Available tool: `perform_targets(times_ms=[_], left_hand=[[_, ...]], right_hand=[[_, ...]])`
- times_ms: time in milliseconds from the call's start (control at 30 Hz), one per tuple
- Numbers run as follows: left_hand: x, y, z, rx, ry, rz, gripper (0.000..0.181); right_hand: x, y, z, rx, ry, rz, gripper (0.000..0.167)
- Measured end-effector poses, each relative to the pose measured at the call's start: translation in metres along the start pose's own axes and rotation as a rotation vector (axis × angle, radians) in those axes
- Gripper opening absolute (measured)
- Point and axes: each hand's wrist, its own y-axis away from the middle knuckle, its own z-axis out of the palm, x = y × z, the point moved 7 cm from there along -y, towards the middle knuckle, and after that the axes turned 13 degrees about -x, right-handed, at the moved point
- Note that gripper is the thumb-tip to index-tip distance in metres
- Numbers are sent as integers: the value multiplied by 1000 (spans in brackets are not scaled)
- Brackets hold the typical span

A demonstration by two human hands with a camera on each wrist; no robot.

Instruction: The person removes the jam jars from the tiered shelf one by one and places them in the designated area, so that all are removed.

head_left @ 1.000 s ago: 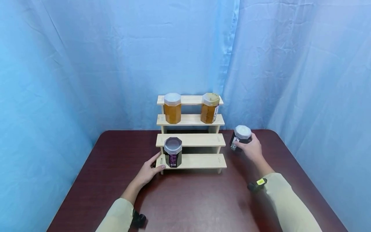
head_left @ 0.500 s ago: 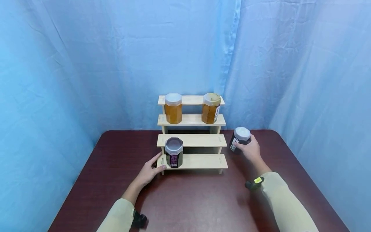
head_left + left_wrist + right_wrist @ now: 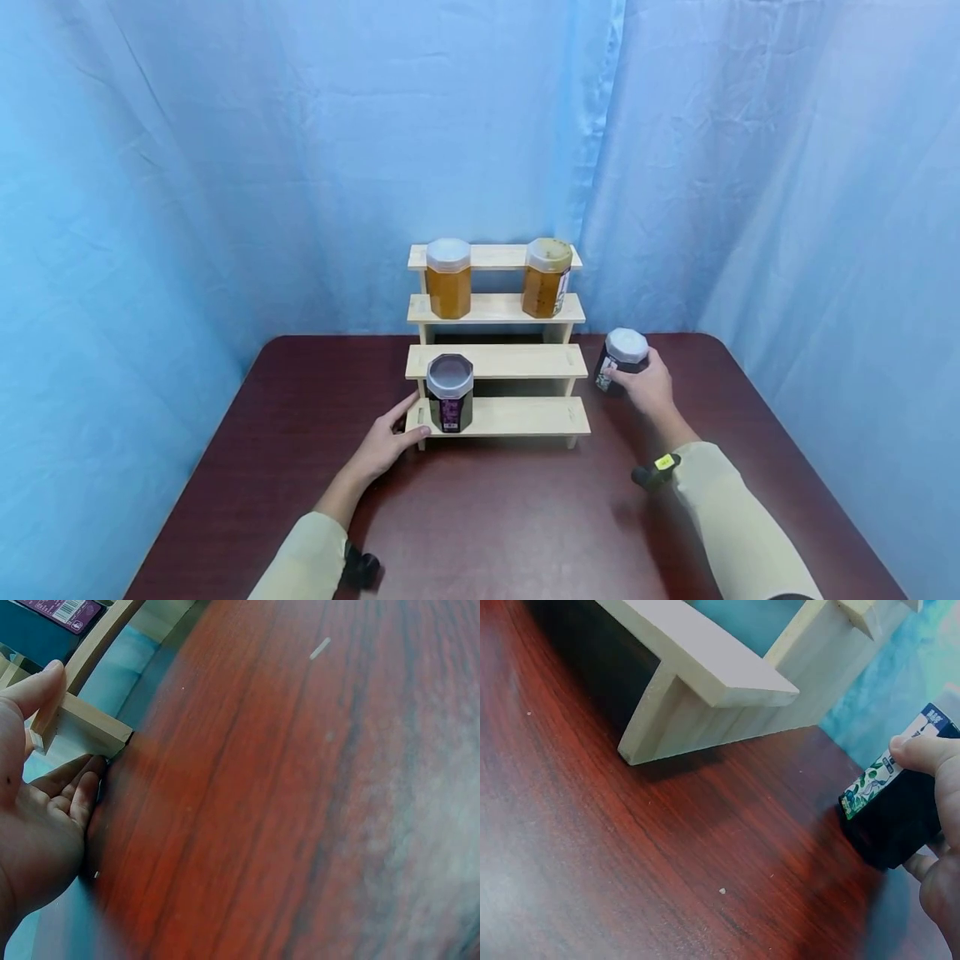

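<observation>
In the head view my right hand grips a dark jar with a whitish octagonal lid, right of the stepped wooden rack. My thumb lies along its printed label in the right wrist view. The jar's base is at or just above the tabletop; I cannot tell which. My left hand touches the rack's lower left corner. Its thumb rests at the bottom shelf's front edge, and the other fingers lie beside the side panel. Another dark jar, purple-labelled, stands on the bottom shelf's left end.
On the rack's third shelf up, an amber jar stands at the left and a browner one at the right. The dark red table has rounded far corners. Blue curtains enclose its back and sides.
My right hand and its jar have shifted slightly down and left, and the jar sits a little lower. My left hand stays at the rack's corner. The view has shifted slightly.
</observation>
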Motion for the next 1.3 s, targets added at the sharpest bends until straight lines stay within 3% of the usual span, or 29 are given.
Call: perform_targets(times_ms=[167, 733, 967, 1300], left_hand=[[4, 0, 1, -17, 5, 14, 75], [0, 0, 0, -4, 2, 0, 74], [7, 3, 1, -23, 15, 8, 74], [-1, 0, 1, 4, 4, 6, 74]], right_hand=[[4, -3, 3, -2, 34, 6, 87], [7, -3, 9, -15, 53, -4, 88], [9, -2, 9, -28, 72, -13, 89], [13, -6, 8, -37, 69, -25, 91]])
